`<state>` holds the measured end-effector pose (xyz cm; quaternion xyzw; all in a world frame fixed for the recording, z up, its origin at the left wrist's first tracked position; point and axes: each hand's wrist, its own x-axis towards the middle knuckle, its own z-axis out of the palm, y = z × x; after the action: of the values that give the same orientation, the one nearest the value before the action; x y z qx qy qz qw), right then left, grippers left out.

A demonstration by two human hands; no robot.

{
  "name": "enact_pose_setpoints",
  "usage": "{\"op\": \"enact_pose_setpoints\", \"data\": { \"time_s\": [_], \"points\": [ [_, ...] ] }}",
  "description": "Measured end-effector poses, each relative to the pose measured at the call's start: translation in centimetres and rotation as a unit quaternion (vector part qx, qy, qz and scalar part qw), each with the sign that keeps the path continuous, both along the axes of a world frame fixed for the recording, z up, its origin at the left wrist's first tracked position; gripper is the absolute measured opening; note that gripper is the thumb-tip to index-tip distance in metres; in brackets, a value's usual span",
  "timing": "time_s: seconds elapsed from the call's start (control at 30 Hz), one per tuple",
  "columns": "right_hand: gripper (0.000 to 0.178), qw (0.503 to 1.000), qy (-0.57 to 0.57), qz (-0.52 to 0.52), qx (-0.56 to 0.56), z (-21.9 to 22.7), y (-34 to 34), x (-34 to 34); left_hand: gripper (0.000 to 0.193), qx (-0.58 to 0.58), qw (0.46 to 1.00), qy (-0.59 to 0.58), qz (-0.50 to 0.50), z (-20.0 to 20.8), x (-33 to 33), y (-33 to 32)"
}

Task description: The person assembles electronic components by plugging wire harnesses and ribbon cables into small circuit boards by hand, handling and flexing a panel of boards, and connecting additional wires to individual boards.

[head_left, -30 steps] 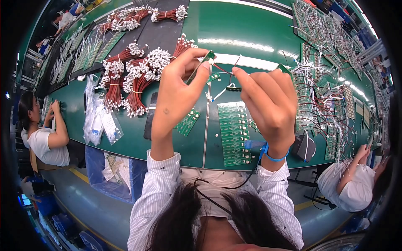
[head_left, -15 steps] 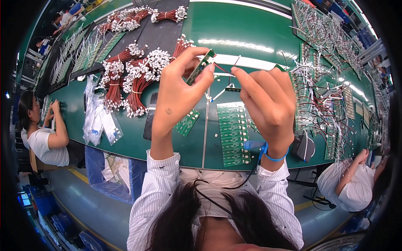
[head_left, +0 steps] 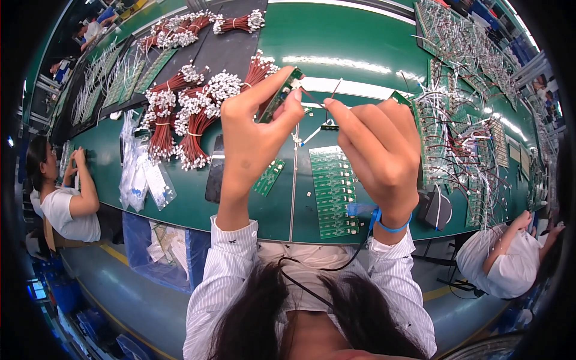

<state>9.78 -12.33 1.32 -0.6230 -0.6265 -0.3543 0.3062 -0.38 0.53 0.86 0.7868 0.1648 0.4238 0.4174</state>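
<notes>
My left hand (head_left: 245, 141) grips a narrow green circuit board (head_left: 280, 96), tilted up between thumb and fingers. At the board's upper end, by my thumb tip, sits a small white connector. A thin red wire (head_left: 311, 97) runs from there toward my right hand (head_left: 384, 147), whose thumb and forefinger are pinched on it. Its thin dark end rises above those fingertips. Beneath my hands lies a panel of green circuit boards (head_left: 329, 192) with white connectors. A smaller green board (head_left: 270, 177) rests beside my left wrist. Behind my right knuckles shows another green board edge (head_left: 398, 97); whether I hold it, I cannot tell.
Bundled red wires with white plugs (head_left: 198, 123) and clear plastic bags (head_left: 139, 174) are to the left. Wired boards (head_left: 456, 138) crowd the right side, near a dark grey block (head_left: 435, 210). A blue-lined bin (head_left: 138, 246) stands below the table edge. Co-workers sit on both sides.
Both hands have shifted slightly left, the right one a little more. The pinched fingertips are a bit lower, and the wire still spans the hands.
</notes>
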Motion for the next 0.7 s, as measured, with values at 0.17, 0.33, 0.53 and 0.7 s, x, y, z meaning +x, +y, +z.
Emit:
{"op": "enact_pose_setpoints", "data": {
  "time_s": [0.17, 0.33, 0.53, 0.7],
  "points": [
    [0.035, 0.999, 0.032, 0.013, 0.010, -0.2, 0.1, 0.1, 0.028, 0.021, 0.999, -0.020, 0.015, -0.2, 0.0, 0.2],
    [0.035, 0.999, 0.043, 0.009, 0.015, 0.2, -0.3, 0.3, 0.027, 0.050, 0.999, -0.010, 0.020, 0.0, -0.1, 0.0],
    [0.035, 0.999, 0.045, 0.001, 0.012, 0.4, -0.5, 0.4, 0.024, -0.052, 0.995, 0.007, -0.088, -0.6, 0.2, 0.2],
    [0.035, 0.999, 0.039, -0.010, 0.000, 0.2, -0.5, 0.3, 0.018, -0.082, 0.989, -0.026, -0.121, -1.4, 1.0, -0.2]
  ]
}}
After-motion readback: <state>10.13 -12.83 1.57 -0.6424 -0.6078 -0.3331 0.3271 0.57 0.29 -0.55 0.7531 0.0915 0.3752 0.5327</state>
